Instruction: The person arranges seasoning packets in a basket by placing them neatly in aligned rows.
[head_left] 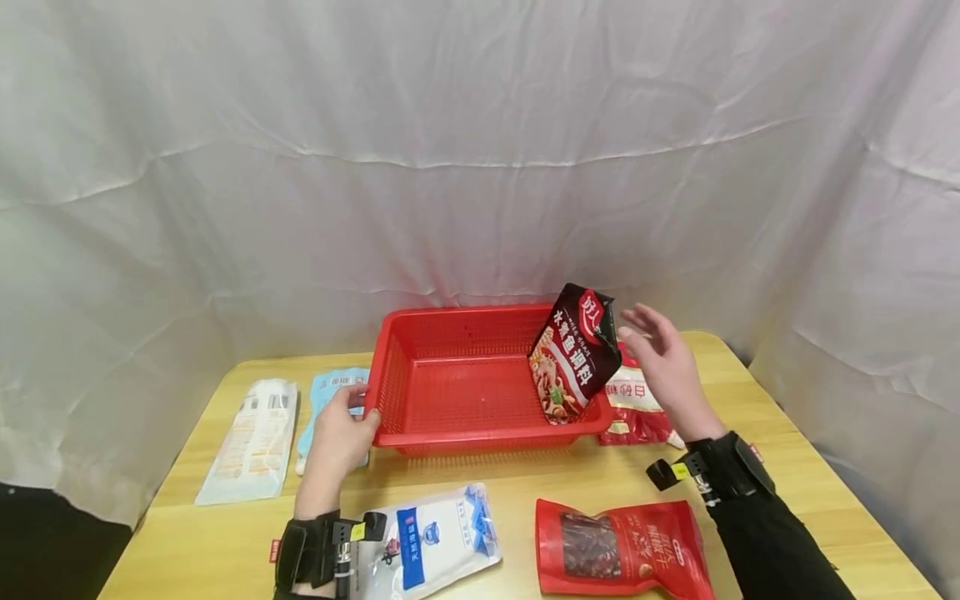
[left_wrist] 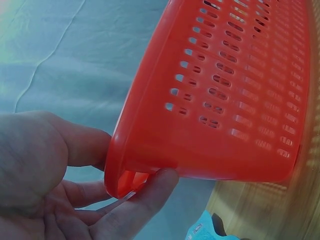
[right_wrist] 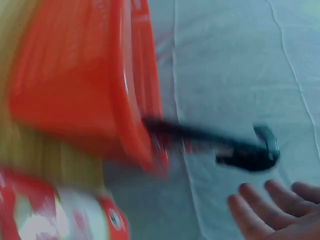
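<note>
A red plastic basket (head_left: 465, 392) with slotted walls stands on the wooden table. My left hand (head_left: 341, 429) pinches its left rim; in the left wrist view the thumb and fingers close over the basket's (left_wrist: 235, 90) edge. A black and red seasoning packet (head_left: 573, 354) leans upright in the basket's right end, its top rising above the rim. Just right of that packet's top, my right hand (head_left: 667, 367) is raised with fingers spread and nothing in them. The right wrist view, blurred, shows a gap between these fingertips and the packet's dark edge (right_wrist: 210, 137).
A red and white sugar bag (head_left: 633, 396) lies right of the basket. In front are a blue and white salt bag (head_left: 442, 533) and a red dried-chili bag (head_left: 622, 546). Left of the basket lie a light-blue bag (head_left: 330, 387) and a white bag (head_left: 251, 442). A pale curtain (head_left: 480, 183) hangs behind.
</note>
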